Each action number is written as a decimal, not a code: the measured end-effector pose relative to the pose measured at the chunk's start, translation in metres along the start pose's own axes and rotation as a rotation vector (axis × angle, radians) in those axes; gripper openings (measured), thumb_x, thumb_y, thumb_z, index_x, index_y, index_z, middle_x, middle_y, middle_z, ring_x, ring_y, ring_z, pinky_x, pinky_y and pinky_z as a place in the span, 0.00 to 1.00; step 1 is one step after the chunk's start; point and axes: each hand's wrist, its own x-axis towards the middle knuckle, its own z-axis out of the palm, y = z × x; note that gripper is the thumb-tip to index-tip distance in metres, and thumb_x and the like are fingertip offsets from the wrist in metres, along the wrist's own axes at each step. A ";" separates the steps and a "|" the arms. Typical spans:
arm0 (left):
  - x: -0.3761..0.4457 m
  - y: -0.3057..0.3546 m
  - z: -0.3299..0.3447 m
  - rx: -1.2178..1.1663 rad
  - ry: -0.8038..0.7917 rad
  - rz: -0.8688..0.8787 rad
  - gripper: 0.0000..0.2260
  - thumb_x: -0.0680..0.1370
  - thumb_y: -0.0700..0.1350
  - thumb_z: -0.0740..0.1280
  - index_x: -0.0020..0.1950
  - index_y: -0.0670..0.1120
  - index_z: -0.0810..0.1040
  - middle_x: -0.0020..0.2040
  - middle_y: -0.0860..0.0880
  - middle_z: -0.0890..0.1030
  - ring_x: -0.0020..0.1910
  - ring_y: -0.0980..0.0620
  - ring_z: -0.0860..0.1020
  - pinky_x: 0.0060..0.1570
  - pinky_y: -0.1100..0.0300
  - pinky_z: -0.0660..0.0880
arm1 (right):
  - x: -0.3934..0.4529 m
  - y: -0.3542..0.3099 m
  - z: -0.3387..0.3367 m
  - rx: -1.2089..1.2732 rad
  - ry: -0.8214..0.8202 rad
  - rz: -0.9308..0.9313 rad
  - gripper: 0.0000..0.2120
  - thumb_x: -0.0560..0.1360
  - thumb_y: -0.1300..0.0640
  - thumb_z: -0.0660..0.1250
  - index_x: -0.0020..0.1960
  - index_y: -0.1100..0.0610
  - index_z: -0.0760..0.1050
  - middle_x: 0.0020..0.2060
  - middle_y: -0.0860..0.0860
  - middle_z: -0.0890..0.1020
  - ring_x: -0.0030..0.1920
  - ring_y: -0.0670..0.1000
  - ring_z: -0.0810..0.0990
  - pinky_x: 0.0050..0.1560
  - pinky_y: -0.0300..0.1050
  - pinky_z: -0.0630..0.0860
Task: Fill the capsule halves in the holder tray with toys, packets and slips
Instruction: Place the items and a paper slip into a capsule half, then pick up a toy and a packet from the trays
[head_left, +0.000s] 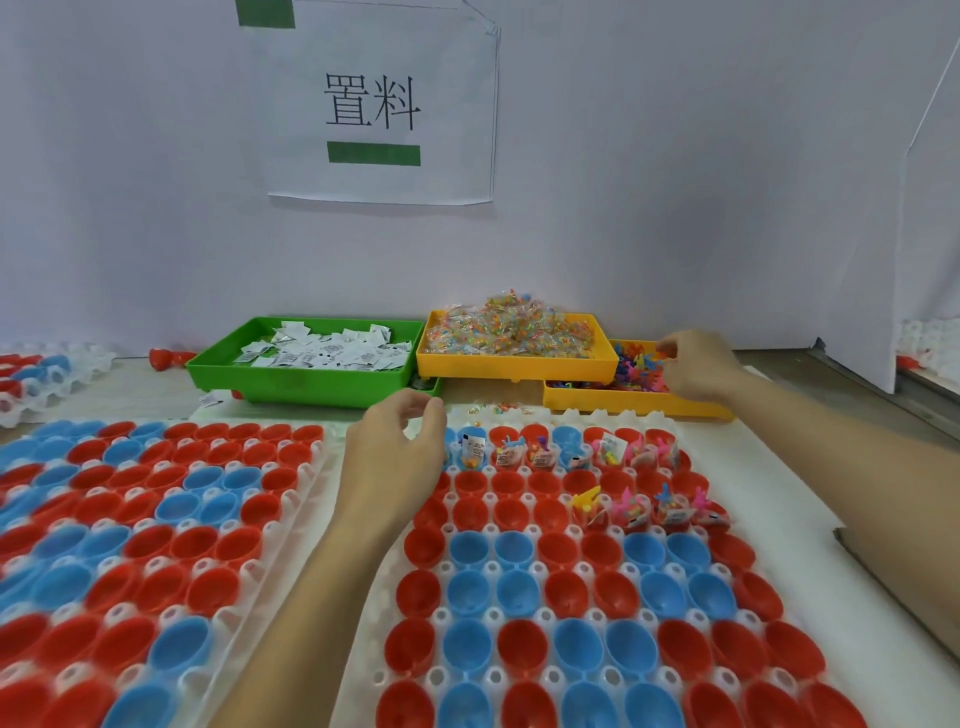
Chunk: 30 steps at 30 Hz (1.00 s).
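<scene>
Capsule halves (519, 595): red and blue cups sitting open side up in the white holder tray (810, 613) on the bench (779, 467), straight ahead of the person.
Filled cups: most of the far row and four cups at the right end of the third row hold small toys, clear packets and white slips; the rest look empty.
Second tray (156, 519): to the left, touching the first, also full of red and blue halves.
Green bin (306, 382): white paper slips.
Yellow bin (514, 366): heaped clear packets of coloured bits, resting partly on the bins beside it.
Lower yellow bin (639, 402): small coloured plastic toys.
Left hand (397, 457): over the tray's far left corner, fingers curled; whether they hold anything cannot be told.
Right hand (698, 366): in the toy bin, fingers pinched at the toys.
</scene>
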 end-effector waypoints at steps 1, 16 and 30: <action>0.000 0.000 0.000 -0.003 0.006 0.001 0.09 0.81 0.49 0.62 0.55 0.48 0.81 0.51 0.54 0.81 0.55 0.56 0.77 0.53 0.61 0.69 | 0.005 0.001 0.002 -0.039 0.000 0.001 0.19 0.77 0.65 0.67 0.67 0.61 0.76 0.64 0.59 0.79 0.63 0.60 0.77 0.62 0.51 0.75; -0.003 0.005 0.004 -0.023 0.050 0.122 0.06 0.80 0.44 0.64 0.47 0.53 0.80 0.42 0.62 0.80 0.46 0.64 0.78 0.38 0.77 0.69 | -0.039 -0.028 -0.016 0.232 0.309 -0.177 0.09 0.80 0.62 0.66 0.55 0.62 0.83 0.53 0.56 0.85 0.49 0.49 0.80 0.50 0.40 0.73; -0.019 0.017 0.023 -0.062 -0.417 0.283 0.08 0.73 0.42 0.75 0.48 0.54 0.85 0.37 0.55 0.86 0.38 0.60 0.82 0.37 0.70 0.72 | -0.171 -0.080 -0.017 0.509 -0.166 -0.646 0.10 0.72 0.64 0.76 0.48 0.51 0.85 0.38 0.45 0.84 0.42 0.43 0.83 0.47 0.35 0.79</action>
